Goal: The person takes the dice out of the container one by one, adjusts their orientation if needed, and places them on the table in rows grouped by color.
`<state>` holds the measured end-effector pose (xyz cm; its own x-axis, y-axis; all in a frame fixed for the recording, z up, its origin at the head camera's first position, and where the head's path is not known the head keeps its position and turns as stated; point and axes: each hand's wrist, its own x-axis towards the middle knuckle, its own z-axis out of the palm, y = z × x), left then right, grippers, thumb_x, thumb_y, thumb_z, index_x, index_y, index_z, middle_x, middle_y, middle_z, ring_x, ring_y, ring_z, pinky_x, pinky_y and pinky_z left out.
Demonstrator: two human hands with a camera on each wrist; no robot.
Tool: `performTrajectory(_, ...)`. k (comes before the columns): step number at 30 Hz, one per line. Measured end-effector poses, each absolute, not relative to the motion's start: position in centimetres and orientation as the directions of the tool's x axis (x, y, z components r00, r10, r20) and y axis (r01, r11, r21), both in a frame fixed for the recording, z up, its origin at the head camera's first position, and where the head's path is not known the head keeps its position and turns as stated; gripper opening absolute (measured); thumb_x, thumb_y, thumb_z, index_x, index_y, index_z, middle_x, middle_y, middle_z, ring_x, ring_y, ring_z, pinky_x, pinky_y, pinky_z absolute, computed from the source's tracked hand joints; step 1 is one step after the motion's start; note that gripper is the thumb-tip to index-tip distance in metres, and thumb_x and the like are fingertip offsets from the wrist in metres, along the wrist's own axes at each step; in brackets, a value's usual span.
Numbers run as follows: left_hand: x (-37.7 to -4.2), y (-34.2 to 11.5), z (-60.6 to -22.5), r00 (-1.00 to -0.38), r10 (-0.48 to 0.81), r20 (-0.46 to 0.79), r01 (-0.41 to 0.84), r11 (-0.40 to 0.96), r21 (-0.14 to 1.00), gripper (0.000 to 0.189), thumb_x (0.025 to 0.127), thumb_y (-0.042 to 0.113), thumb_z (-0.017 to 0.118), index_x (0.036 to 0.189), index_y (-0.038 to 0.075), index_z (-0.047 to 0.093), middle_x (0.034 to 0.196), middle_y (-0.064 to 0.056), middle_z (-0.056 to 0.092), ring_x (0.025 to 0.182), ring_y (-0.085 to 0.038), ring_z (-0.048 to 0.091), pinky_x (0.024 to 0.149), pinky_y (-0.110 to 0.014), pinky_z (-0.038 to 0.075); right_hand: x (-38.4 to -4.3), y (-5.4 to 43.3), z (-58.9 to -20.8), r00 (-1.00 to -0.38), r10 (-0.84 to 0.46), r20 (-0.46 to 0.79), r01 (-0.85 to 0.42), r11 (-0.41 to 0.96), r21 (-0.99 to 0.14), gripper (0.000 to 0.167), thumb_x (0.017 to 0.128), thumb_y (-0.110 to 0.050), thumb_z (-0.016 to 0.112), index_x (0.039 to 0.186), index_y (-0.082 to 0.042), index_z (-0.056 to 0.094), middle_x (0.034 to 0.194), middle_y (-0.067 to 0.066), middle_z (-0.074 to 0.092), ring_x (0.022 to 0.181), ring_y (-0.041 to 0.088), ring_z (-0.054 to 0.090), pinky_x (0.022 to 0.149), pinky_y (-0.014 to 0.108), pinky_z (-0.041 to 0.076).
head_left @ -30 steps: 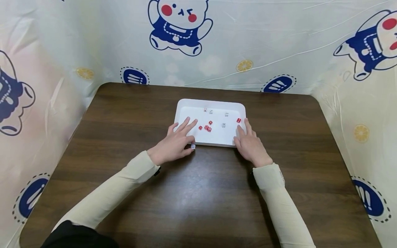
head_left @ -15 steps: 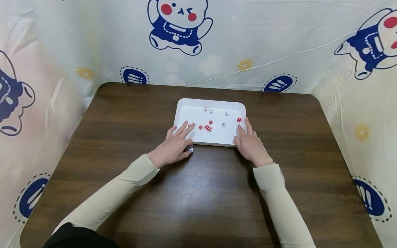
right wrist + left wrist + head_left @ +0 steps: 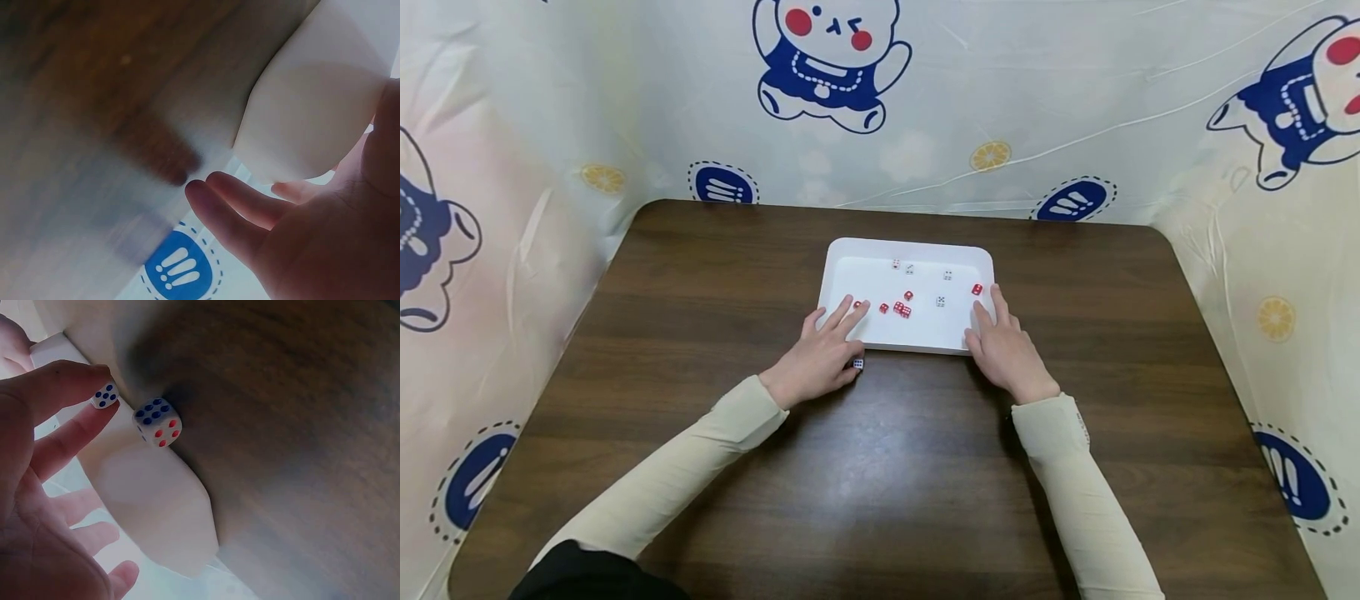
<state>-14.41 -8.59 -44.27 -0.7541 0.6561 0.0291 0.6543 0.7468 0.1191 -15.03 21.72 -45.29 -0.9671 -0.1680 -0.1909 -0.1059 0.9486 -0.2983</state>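
Note:
In the left wrist view, the thumb and index finger of my left hand [image 3: 56, 462] pinch a small white die [image 3: 106, 395] with blue dots. Just past those fingertips is another white die [image 3: 157, 422] with blue and red dots, close to the tray's outer wall. In the head view the left hand is at the tray's front left corner, a white die [image 3: 858, 364] by its fingertips. The right hand [image 3: 1009, 358] rests at the front right corner, fingers fairly straight against the white tray [image 3: 925, 337]. Red dice [image 3: 906, 312] and white dice [image 3: 940, 301] lie inside the tray.
The tray stands on a dark brown wooden table [image 3: 880, 467], toward its far edge. A pale curtain [image 3: 1000, 75] with printed cartoon figures hangs behind and along both sides.
My left hand has shifted slightly left and toward me, and the white die at its fingertips with it. A red die near its fingers now shows. The right hand has stayed put.

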Motion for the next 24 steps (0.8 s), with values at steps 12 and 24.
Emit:
performTrajectory(12, -14.38, -8.49, -44.8, -0.75, 0.661, 0.018, 0.659, 0.746, 0.096, 0.01, 0.085, 0.024, 0.07, 0.081, 0.016, 0.066, 0.157, -0.017, 0.03, 0.147, -0.039, 0.022, 0.106, -0.066, 0.027, -15.09, 21.71, -45.31, -0.967, -0.166, -0.192, -0.104, 0.949, -0.299, 0.063, 0.101, -0.038, 0.035, 0.153, -0.006, 0.023, 0.163, 0.013, -0.01, 0.138, 0.046, 0.031, 0.107, 0.063, 0.032)
performTrajectory(24, -14.43, -8.4, -45.0, -0.752, 0.66, -0.001, 0.657, 0.748, 0.096, 0.01, 0.086, 0.024, 0.069, 0.082, 0.016, 0.066, 0.157, -0.017, 0.03, 0.148, -0.039, 0.02, 0.106, -0.066, 0.025, -14.97, 21.77, -45.39, -0.969, -0.183, -0.165, -0.13, 0.948, -0.289, 0.061, 0.102, -0.037, 0.033, 0.152, -0.004, 0.026, 0.163, 0.015, -0.007, 0.133, 0.048, 0.038, 0.104, 0.063, 0.036)
